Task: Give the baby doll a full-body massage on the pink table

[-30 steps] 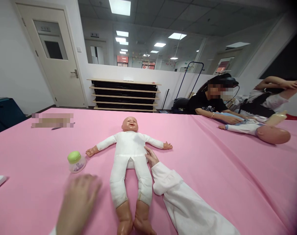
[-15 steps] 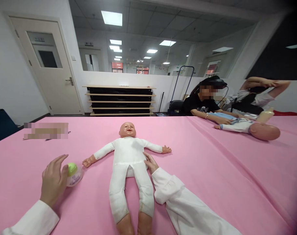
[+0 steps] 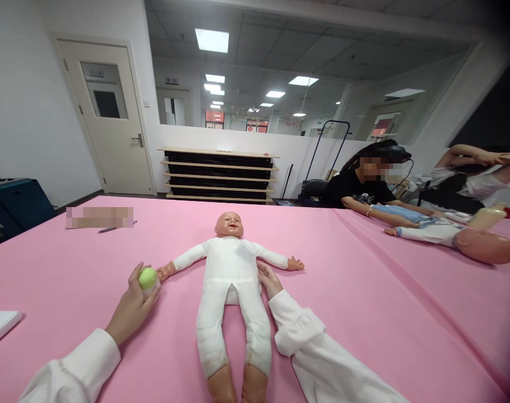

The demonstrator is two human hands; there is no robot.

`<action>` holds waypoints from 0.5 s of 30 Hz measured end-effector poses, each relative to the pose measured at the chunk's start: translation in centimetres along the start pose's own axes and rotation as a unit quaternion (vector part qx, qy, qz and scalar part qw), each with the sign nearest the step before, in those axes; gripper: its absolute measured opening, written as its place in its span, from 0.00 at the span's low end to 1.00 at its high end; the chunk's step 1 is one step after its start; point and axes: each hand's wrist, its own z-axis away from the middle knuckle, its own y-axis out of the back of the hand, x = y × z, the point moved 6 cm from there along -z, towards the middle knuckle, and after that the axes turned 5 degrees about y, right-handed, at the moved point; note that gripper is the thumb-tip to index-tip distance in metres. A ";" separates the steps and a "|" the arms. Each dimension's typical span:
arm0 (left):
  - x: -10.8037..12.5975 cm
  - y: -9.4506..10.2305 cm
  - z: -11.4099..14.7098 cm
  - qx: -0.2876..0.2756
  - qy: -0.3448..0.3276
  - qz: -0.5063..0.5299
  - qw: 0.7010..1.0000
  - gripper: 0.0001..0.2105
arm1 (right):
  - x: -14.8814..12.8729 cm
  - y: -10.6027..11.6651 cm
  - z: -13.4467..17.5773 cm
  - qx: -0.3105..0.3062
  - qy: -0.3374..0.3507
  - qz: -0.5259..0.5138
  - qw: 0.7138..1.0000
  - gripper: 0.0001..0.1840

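Observation:
A baby doll [image 3: 232,263] in a white cloth body lies on its back on the pink-covered table, arms spread and head at the far end. My left hand [image 3: 135,302] is closed around a small clear bottle with a round light-green cap [image 3: 148,278], close by the doll's hand on the left of the picture. The bottle's lower part is mostly hidden by my fingers. Against the doll's side, at its waist, rests my right hand [image 3: 271,281], its fingers stretched out and holding nothing.
Across the table at right, a person in black [image 3: 364,179] handles another doll [image 3: 485,246], beside a pale yellow bottle [image 3: 487,215]. A second person has raised arms. A blurred-out item [image 3: 99,217] lies at far left, and a white object [image 3: 0,327] at the near left edge.
My left hand has gone from open beside the bottle to closed around it. The view has turned slightly left, bringing the white object into sight. My right hand stays at the doll's side.

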 end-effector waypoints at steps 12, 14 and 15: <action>17.1 -4.6 7.7 0.076 -0.501 -0.172 0.845 0.12 | -2.9 -8.3 3.3 -0.022 -0.310 -0.403 0.861 0.15; 17.1 -5.3 8.4 0.088 -0.500 -0.184 0.842 0.13 | -2.1 -8.4 3.8 0.010 -0.338 -0.408 0.848 0.10; 16.9 -5.4 8.6 0.092 -0.497 -0.189 0.842 0.13 | -1.9 -8.4 3.9 0.023 -0.344 -0.409 0.845 0.08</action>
